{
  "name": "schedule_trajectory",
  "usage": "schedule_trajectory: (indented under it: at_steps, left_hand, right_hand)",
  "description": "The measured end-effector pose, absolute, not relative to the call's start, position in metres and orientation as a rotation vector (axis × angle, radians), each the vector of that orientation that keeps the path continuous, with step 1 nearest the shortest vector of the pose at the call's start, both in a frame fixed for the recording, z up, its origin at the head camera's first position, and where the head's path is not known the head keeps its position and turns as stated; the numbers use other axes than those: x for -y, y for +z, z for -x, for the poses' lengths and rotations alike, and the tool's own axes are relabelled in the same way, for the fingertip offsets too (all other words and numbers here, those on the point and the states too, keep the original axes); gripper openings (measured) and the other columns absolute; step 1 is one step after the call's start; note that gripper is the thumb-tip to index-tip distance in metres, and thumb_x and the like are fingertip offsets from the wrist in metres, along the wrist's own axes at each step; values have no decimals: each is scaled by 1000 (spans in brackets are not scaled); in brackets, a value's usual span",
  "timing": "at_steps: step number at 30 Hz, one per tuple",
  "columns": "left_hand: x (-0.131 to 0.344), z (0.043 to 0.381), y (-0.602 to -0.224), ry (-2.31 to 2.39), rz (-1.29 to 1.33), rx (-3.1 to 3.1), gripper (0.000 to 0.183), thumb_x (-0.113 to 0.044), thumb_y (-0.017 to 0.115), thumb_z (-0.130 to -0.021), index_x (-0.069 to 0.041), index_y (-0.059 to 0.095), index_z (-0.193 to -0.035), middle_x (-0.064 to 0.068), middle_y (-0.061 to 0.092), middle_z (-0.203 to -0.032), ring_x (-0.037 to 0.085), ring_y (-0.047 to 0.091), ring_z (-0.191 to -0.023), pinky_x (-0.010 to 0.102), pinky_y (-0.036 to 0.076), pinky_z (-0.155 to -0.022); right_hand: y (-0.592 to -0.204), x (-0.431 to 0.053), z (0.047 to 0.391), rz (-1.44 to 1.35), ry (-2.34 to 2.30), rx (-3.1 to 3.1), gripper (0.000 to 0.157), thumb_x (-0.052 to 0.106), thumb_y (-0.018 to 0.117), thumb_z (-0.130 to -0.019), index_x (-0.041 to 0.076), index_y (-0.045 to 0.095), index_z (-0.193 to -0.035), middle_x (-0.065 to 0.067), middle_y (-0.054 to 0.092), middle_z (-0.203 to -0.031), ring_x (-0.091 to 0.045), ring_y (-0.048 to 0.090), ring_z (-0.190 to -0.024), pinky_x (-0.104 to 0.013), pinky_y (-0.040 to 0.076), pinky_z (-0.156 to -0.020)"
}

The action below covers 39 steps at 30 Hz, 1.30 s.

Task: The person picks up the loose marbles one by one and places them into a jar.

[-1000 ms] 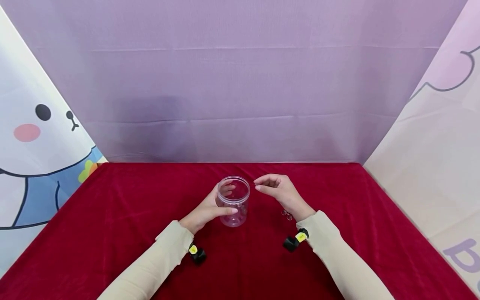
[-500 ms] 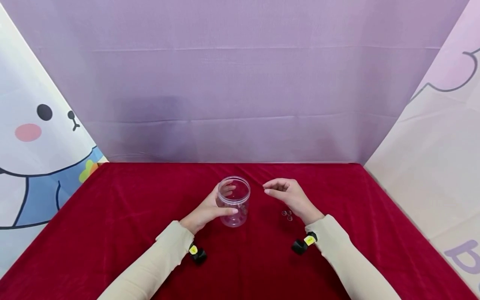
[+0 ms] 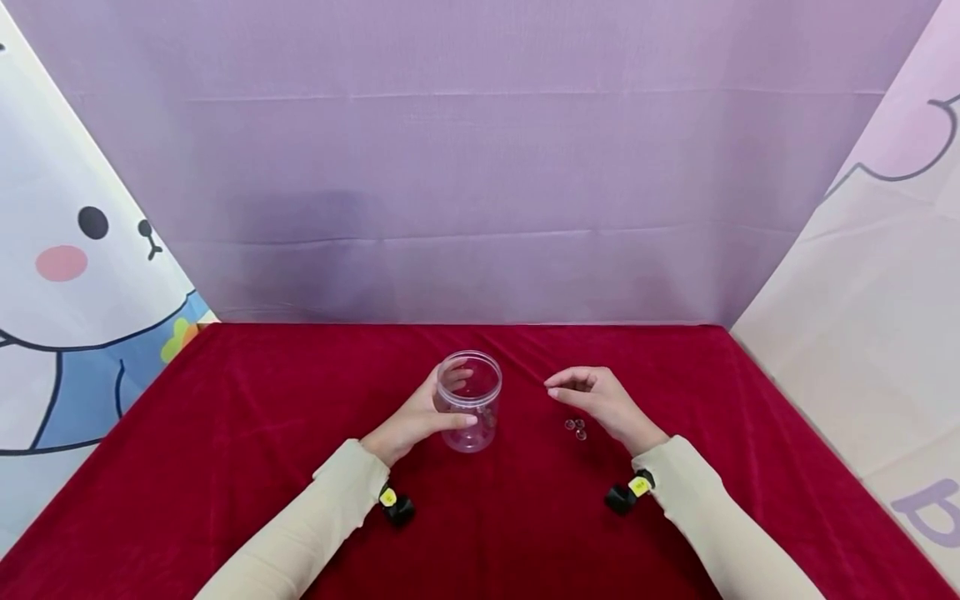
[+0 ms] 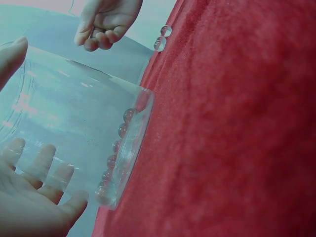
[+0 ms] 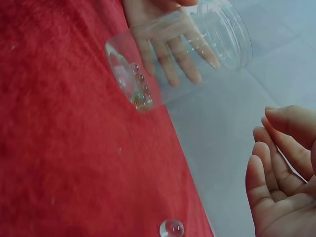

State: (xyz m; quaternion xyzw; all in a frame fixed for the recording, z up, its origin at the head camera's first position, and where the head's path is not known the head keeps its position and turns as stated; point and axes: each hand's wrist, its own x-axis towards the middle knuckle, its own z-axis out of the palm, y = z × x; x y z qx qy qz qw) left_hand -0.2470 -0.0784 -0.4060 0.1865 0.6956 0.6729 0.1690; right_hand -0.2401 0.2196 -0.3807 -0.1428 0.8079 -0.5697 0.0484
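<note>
My left hand (image 3: 416,423) grips a clear plastic jar (image 3: 468,437) from its left side, thumb across the front and fingers behind. The jar has no lid on it and stands upright, close over the red cloth. In the left wrist view, several clear marbles (image 4: 129,116) lie along the jar's bottom. Right of the jar, my right hand (image 3: 603,406) hovers with loosely bent fingers, thumb near the index fingertip, and nothing shows between them. Three more clear marbles (image 3: 581,434) lie together on the cloth just below that hand; one marble (image 5: 171,228) appears in the right wrist view.
A red velvety cloth (image 3: 247,433) covers the table. A plain lilac curtain (image 3: 480,167) rises behind its far edge. Printed cartoon panels (image 3: 67,308) flank it on the left and right. A black wrist camera (image 3: 621,498) sits on each sleeve.
My right hand has drawn away from the jar's rim, rightward and slightly nearer me, leaving the three loose marbles in fuller view. My left hand and the jar have hardly moved.
</note>
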Motion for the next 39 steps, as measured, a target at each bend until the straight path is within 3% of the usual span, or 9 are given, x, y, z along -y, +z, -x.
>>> schedule_trajectory:
  at_steps: [4,11,18,25,32,39]
  left_hand:
    - [79,248,-407,1914,-537,-1973,84,-7,72,-79,-28,23,-144,5,34,-146,25,29,-136,48,35,-105]
    - [78,248,-406,1917,-539,-1968,83,-5,70,-80,-29,23,-143,5,33,-147,28,27,-137,48,36,-105]
    - [77,248,-406,1915,-534,-1978,84,-6,72,-79,-28,24,-143,5,34,-146,28,27,-137,49,36,-105]
    - [76,248,-407,1915,-534,-1983,84,-7,73,-78,-29,24,-143,8,33,-147,28,28,-136,50,35,-105]
    - [77,249,-408,1914,-526,-1970,82,-6,71,-79,-28,24,-143,6,33,-147,27,29,-136,48,36,-105]
    - [77,250,-409,1923,-531,-1963,81,-4,70,-80,-27,24,-143,7,33,-147,27,29,-136,48,36,-105]
  right_hand:
    - [-383,-225,239,424,-1724,-2461,32,17,72,-83,-4,67,-107,-13,68,-99,-32,59,-82,-31,51,-70]
    - [-385,-234,237,398,-1691,-2471,38,20,71,-84,-6,64,-110,-19,66,-106,-18,60,-84,-30,50,-75]
    - [-388,-243,236,365,-1671,-2469,39,21,71,-84,-6,64,-111,-24,63,-110,-27,61,-92,-31,51,-81]
    - [-390,-247,236,373,-1662,-2479,37,19,70,-85,-7,64,-111,-21,65,-106,-25,62,-88,-31,51,-79]
    - [-393,-252,237,392,-1678,-2487,37,16,70,-85,-9,63,-110,-22,66,-105,-9,61,-83,-25,50,-75]
    - [-396,-255,236,407,-1694,-2473,36,16,70,-85,-9,63,-110,-23,66,-105,-12,61,-83,-27,51,-74]
